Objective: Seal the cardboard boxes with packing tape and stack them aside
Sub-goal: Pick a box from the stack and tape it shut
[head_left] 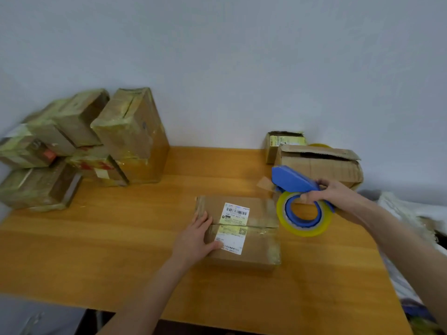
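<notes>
Behind tape dispenser [294, 181], open boxes [321, 166].

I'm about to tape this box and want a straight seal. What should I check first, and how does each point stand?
1. Box flaps shut and flat: ok.
2. Left hand rests flat on the box, steadying it: ok.
3. Right hand grips the dispenser: ok.
4. Roll has tape left: ok.
5. Free tape end ready at the cutter: cannot tell.
6. Dispenser over the box: not ok, it is off the box's right side.
</notes>
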A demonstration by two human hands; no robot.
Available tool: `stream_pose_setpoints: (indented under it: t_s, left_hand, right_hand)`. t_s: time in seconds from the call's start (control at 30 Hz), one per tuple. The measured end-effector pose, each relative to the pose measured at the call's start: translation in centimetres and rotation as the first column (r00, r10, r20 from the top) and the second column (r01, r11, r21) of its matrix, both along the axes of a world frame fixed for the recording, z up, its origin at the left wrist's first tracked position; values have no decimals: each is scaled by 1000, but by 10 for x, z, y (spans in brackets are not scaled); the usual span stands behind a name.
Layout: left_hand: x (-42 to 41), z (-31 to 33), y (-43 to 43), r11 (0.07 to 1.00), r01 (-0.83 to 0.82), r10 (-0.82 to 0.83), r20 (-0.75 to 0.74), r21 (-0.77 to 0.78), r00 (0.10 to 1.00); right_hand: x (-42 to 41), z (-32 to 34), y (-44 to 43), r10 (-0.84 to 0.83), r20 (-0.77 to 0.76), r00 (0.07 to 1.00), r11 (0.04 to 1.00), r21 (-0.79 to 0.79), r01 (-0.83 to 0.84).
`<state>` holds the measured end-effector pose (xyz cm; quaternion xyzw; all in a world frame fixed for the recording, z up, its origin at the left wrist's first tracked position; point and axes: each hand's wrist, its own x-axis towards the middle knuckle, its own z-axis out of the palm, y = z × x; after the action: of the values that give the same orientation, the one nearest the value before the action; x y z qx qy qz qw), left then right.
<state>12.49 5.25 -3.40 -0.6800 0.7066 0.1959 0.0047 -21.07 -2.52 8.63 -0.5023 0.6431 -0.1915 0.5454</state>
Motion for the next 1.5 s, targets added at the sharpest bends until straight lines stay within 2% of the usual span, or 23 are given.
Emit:
stream_pose_setpoints:
  t_s: [0.07,0.2,0.37,0.43,0.47,0.5,0.53,0.57,0.6,0.63,0.7,0.8,0.87,1.0,1.3,1.4,1.5]
  left_hand:
    - [-4,-2,1,1000,0,0,-12,-3,1000]
    - [-2,-4,0,1000,-16,15,-104,-13,994]
    - [9,-6,1,998,-49,31,-337,-45,941]
    - [16,-3,1,980,-146,83,-392,-133,916]
    - [18,0,1,947,-260,159,-426,-190,890]
    - [19,6,-1,893,-405,267,-494,-196,827]
    - [18,13,-5,832,-540,373,-595,-123,711]
    - [15,21,-9,783,-622,458,-697,22,552]
    - [11,28,-13,754,-629,518,-761,191,390]
    - [6,33,-17,740,-589,567,-773,325,286]
    - [-3,39,-22,723,-496,639,-739,480,216]
    - [-13,40,-25,680,-405,700,-705,611,112]
    - [-14,42,-27,664,-399,716,-692,632,96]
    - [-10,44,-28,679,-453,674,-736,578,71]
    - [-4,47,-27,694,-638,629,-713,334,310]
    - [10,49,-25,684,-658,626,-717,316,306]
    - [38,43,-19,624,-728,653,-700,284,287]
  right_hand:
    - [26,12,0,111,-2,994,993,-29,-111]
    - [91,1,8,327,-125,937,926,-154,-344]
    - [116,-34,8,487,-270,830,820,-186,-542]
    - [111,-40,5,500,-308,809,806,-175,-565]
    - [108,-42,3,507,-321,800,800,-170,-575]
    - [106,-43,2,514,-328,792,794,-167,-585]
    - [105,-43,2,519,-330,788,789,-168,-591]
    - [105,-44,2,524,-331,785,784,-171,-596]
    - [104,-45,2,529,-333,780,778,-176,-603]
    - [105,-46,3,535,-337,775,772,-179,-610]
    - [105,-47,3,540,-344,768,765,-179,-618]
    - [105,-47,2,552,-354,755,754,-174,-633]
    - [106,-47,2,560,-356,749,749,-170,-641]
    - [109,-46,2,565,-412,715,728,-158,-667]
    - [124,-36,3,542,-557,629,679,-152,-718]
    - [126,-28,-3,549,-568,614,663,-151,-733]
    - [110,-22,-9,539,-599,593,670,-123,-732]
